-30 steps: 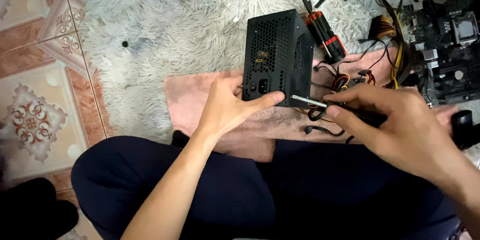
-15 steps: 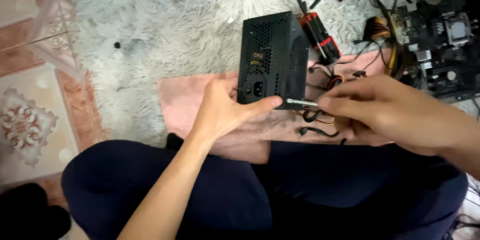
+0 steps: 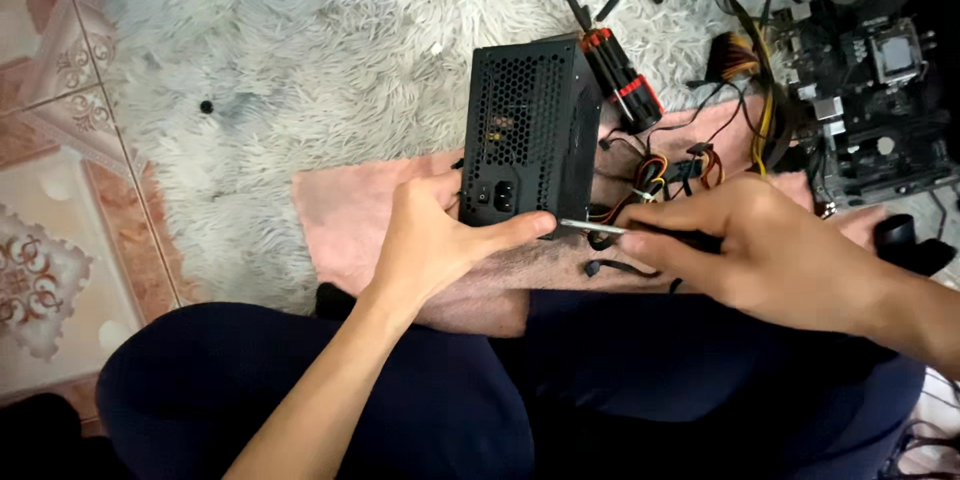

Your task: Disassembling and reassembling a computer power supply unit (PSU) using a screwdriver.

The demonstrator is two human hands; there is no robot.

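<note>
On a pink cloth [image 3: 340, 210] over the person's lap, the left hand [image 3: 425, 240] clasps a black power supply [image 3: 530, 135] at its six o'clock edge; the right hand [image 3: 760, 240], fingers closed around a screwdriver [image 3: 600, 227], touches its tip to the lower corner.

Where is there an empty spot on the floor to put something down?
The fluffy white rug is bare left of the black power supply box, apart from a small dark bit. The pink cloth left of the left hand is free too. It is crowded on the right: wires, a red and black screwdriver set and a circuit board.
</note>
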